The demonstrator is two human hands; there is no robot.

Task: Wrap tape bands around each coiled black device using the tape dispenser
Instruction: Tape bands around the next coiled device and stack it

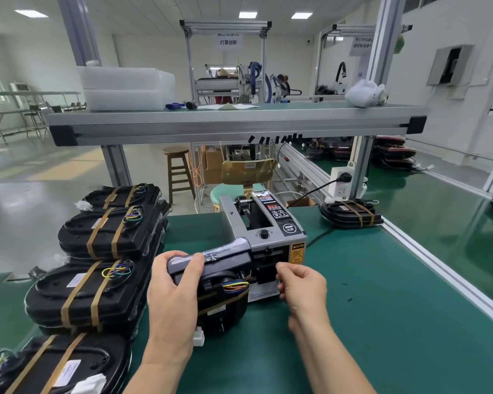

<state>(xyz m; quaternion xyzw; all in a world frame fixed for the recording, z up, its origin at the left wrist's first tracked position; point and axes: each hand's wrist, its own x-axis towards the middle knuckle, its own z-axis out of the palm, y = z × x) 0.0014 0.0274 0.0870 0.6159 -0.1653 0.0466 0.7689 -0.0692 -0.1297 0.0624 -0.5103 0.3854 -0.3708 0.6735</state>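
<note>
Black and glossy, the coiled device (219,282) is in your left hand (172,294), held up just in front of the tape dispenser (268,223) at the middle of the green bench (367,322). Your fingers (192,265) curl round its near-left end with the thumb on top, and your palm hides that end. One brownish band crosses its lower face, a bundle of coloured wires (235,286) shows at its edge, and its underside is out of sight. Your right hand (303,285) is at the dispenser's front outlet, thumb and forefinger curled and pinched together. You cannot tell whether a strip of tape lies between them, since the spot is dark and the device covers the outlet's left part. To your left, banded devices (97,291) lie in stacks, the nearest cut off by the bottom edge. Another banded stack (350,213) rests at the bench's far right. Above runs a grey shelf (234,120) bearing white trays (125,89).
</note>
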